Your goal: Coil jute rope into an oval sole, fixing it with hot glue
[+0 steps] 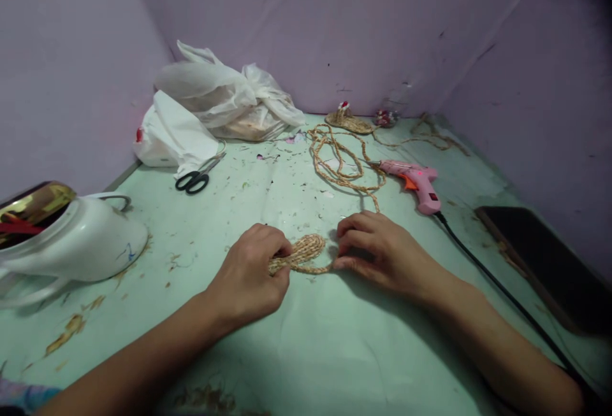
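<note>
My left hand [261, 266] is closed around one end of a flat piece of coiled braided straw cord [310, 247], whose rounded end sticks out to the right. From that piece a strand of braided cord [313, 270] runs to my right hand [370, 244], which pinches it between thumb and finger. The cord comes out behind the right hand and leads to a loose heap of braided cord [342, 177] farther back. A pink glue gun [415, 180] with an orange trigger and a lit red light lies to the right of the heap.
Black-handled scissors [194, 180] lie at the left, before white plastic bags [229, 100]. A white pitcher [95, 234] stands far left, a dark phone [545, 263] far right. At the back are a straw sole-shaped piece [349, 123] and a small container of red beads [384, 118].
</note>
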`<state>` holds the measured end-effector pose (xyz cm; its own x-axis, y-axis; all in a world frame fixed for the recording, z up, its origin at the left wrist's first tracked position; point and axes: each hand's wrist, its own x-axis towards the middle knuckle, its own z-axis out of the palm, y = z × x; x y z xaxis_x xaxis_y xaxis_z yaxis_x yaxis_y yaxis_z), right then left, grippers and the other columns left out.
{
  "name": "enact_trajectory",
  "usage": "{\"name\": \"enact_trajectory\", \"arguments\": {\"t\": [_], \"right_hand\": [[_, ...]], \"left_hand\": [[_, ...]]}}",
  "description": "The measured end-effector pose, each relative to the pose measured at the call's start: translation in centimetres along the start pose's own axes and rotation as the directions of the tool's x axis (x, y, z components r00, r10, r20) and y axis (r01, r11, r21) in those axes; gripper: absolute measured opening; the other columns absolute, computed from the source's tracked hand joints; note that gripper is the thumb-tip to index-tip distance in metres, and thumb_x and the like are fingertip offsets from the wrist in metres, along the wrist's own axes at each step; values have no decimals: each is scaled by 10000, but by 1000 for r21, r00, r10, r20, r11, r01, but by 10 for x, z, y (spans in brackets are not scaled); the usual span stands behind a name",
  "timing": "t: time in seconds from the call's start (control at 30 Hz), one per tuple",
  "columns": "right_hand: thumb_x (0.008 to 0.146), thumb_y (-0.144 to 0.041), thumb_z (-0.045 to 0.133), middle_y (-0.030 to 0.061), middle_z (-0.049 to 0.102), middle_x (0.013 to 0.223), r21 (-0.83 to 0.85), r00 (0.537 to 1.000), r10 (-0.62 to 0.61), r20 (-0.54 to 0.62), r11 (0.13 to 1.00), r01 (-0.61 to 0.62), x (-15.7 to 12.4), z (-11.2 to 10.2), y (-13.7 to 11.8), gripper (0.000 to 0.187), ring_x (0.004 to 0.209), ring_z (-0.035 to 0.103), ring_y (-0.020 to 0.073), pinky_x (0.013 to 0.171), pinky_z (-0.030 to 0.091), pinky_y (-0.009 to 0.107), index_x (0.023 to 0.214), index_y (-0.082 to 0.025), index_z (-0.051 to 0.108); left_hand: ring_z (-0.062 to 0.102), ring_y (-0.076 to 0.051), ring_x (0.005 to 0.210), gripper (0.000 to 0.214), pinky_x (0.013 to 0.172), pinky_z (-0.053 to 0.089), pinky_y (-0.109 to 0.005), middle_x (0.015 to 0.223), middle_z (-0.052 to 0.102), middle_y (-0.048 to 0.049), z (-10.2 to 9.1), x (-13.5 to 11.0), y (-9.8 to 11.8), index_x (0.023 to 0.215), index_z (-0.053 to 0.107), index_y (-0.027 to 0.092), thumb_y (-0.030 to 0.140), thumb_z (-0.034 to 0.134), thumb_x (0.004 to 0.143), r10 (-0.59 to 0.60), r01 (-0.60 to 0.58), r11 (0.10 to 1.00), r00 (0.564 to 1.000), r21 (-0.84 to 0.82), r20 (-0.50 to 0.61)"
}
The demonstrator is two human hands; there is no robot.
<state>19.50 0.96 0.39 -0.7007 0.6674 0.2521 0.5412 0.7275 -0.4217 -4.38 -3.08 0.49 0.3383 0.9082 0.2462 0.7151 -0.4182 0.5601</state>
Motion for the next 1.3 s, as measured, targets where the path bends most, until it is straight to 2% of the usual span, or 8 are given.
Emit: {"name": "enact_trajectory", "arguments": {"t": [0.13,0.23,0.4,0.47,0.6,0.87,1.1,1.3], "right_hand": [[857,-427,606,31,637,735,-28,1000,9,20,1000,-9,1,1,-7,244,751,550,194,715,325,339,835,-187,639],[875,-404,583,32,633,737,-43,999,-17,46,999,19,2,1,-12,223,759,530,195,710,301,344,818,-205,668],[898,-345,522,23,625,676,71,996,8,89,997,-14,2,-6,-25,265,692,537,167,712,323,336,724,-171,621],[896,-312,513,12,628,635,101,992,37,118,994,-49,1,-10,-29,243,635,544,148,702,345,320,744,-173,641],[864,-274,544,8,656,640,25,966,182,181,982,-190,-4,-15,-35,200,541,536,121,537,322,257,759,-213,703],[731,-222,661,-25,683,598,45,904,406,135,909,-415,-5,-9,-37,63,512,581,144,473,342,251,700,-257,704],[749,-218,693,-6,666,719,-40,955,295,-25,954,-296,-6,-3,-28,60,740,596,184,585,389,281,699,-239,668],[754,-234,701,0,661,728,1,934,350,-68,936,-351,-4,3,-23,52,736,600,184,579,391,283,709,-230,676]], "left_hand": [[560,-190,770,173,691,467,-331,780,623,-47,1,0,-1,765,600,157,54,529,645,-45,45,999,999,-6,7],[568,-176,743,167,671,465,-313,771,629,-37,1,1,-2,770,602,159,65,538,648,-57,57,998,998,-18,-2],[576,-168,733,139,662,467,-302,764,632,-37,-2,-1,-2,778,606,157,97,539,672,-29,28,999,999,-42,-27],[578,-168,746,137,670,472,-301,783,638,-45,-3,-2,1,788,609,152,106,536,682,2,-4,998,999,-56,-32],[580,-171,758,144,678,481,-304,790,641,-51,-2,-6,8,797,603,150,105,532,680,47,-49,996,998,-74,-30],[578,-176,728,127,645,479,-307,764,633,-49,4,-3,11,766,584,165,109,524,669,3,-2,999,1000,-42,15],[566,-178,720,145,643,472,-308,751,622,-44,6,-4,10,755,575,166,80,527,648,7,-7,1000,1000,-15,23],[556,-174,715,143,624,459,-300,741,610,-36,7,-4,10,746,546,178,76,513,653,17,-17,1000,1000,-16,15]]}}
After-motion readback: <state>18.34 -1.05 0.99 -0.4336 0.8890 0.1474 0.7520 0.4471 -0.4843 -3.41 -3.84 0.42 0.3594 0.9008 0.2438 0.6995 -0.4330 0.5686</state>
